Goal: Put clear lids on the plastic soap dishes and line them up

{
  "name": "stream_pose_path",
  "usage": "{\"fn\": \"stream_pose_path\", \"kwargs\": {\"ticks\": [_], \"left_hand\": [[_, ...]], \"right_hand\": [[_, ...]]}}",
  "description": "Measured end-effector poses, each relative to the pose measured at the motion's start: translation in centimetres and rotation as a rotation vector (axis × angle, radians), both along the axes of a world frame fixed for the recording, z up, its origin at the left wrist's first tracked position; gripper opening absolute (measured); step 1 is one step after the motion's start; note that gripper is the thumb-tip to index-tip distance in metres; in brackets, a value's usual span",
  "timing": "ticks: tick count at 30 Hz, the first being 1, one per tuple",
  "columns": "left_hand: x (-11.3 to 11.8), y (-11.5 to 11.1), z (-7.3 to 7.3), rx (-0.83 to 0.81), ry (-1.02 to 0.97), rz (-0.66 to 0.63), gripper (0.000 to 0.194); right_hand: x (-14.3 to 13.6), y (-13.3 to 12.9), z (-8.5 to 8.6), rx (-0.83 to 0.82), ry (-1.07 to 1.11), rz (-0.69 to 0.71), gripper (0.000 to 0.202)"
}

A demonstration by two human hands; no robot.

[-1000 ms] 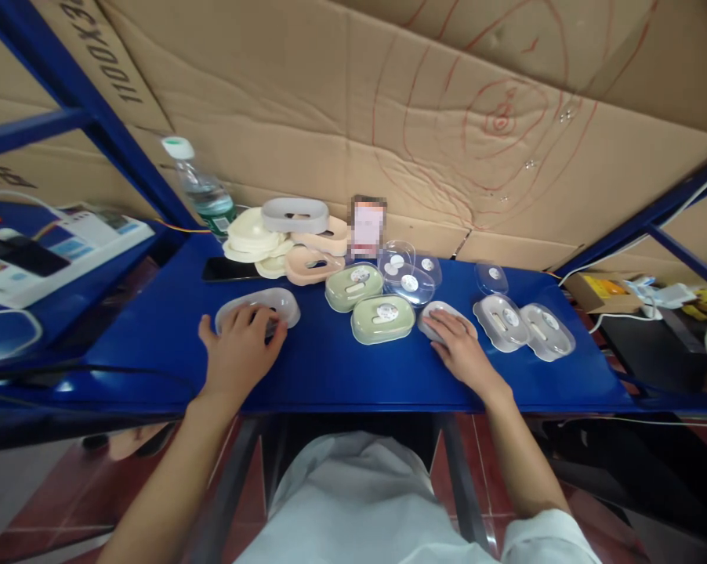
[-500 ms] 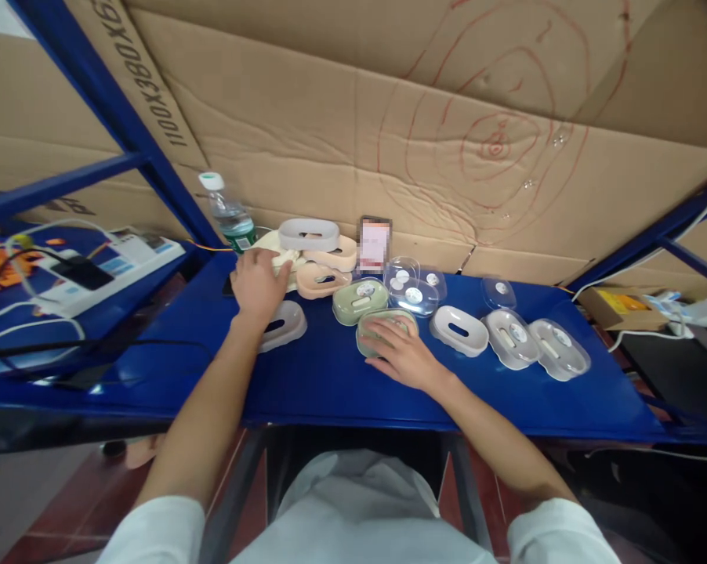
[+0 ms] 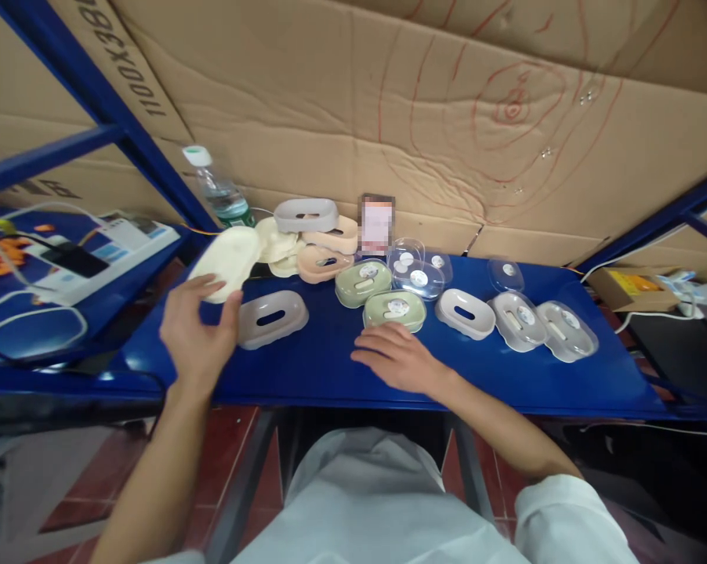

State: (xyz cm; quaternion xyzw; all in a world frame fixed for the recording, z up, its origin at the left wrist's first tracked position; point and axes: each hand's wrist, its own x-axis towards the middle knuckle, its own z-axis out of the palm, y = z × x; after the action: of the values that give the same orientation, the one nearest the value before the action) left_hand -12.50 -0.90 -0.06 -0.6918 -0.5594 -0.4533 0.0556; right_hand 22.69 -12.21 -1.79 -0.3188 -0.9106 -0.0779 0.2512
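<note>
My left hand (image 3: 197, 333) pinches a cream oval soap-dish piece (image 3: 227, 262) between thumb and fingers, tilted above the table's left part. Just right of that hand lies a grey soap-dish base (image 3: 273, 319) with a slot in its middle. My right hand (image 3: 394, 356) is empty, its fingers stretched out at the near edge of a green soap dish (image 3: 409, 301) with a clear lid and round sticker. Whether the fingertips touch it, I cannot tell. Behind stands a second green soap dish (image 3: 359, 288). More cream pieces (image 3: 280, 249) lie stacked beyond my left hand.
Peach bases (image 3: 315, 272) and a grey one (image 3: 305, 207) are piled at the back, beside a water bottle (image 3: 221, 192) and a phone (image 3: 376, 223). Clear lids (image 3: 424, 283) and grey soap dishes (image 3: 518, 329) sit rightward. A cardboard wall (image 3: 283, 102) closes the back.
My left hand has lifted a cream piece off the stack and moved left and nearer with it. My right hand has slid back off the nearer green soap dish, uncovering its lid.
</note>
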Motion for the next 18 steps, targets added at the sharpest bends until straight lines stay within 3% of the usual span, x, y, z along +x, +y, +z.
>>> {"fn": "stream_pose_path", "kwargs": {"ticks": [3,5,7,10,14,18], "left_hand": [[-3.7,-1.6,-3.2,0.041,-0.022,0.070,0.038],[-5.6,-2.2,-4.6,0.008,-0.043,0.121,0.041],[-6.9,-2.8,-4.8,-0.024,-0.040,0.167,0.043],[-7.9,-4.5,-3.7,-0.038,-0.001,0.175,0.037],[-8.8,-8.2,-2.9,-0.129,0.089,-0.049,0.019],[-9.2,-11.3,-4.3,-0.265,0.171,-0.281,0.017]], "right_hand": [[-4.2,0.3,0.3,0.015,-0.109,0.119,0.034],[-7.9,2.3,0.7,0.011,-0.194,0.133,0.040],[-11.6,5.5,1.4,-0.009,-0.203,0.087,0.041],[-14.9,10.1,2.4,-0.139,-0.228,-0.050,0.032],[-14.2,11.6,2.4,-0.254,-0.220,-0.177,0.028],[-11.2,9.3,1.3,-0.254,-0.174,-0.147,0.031]]}}
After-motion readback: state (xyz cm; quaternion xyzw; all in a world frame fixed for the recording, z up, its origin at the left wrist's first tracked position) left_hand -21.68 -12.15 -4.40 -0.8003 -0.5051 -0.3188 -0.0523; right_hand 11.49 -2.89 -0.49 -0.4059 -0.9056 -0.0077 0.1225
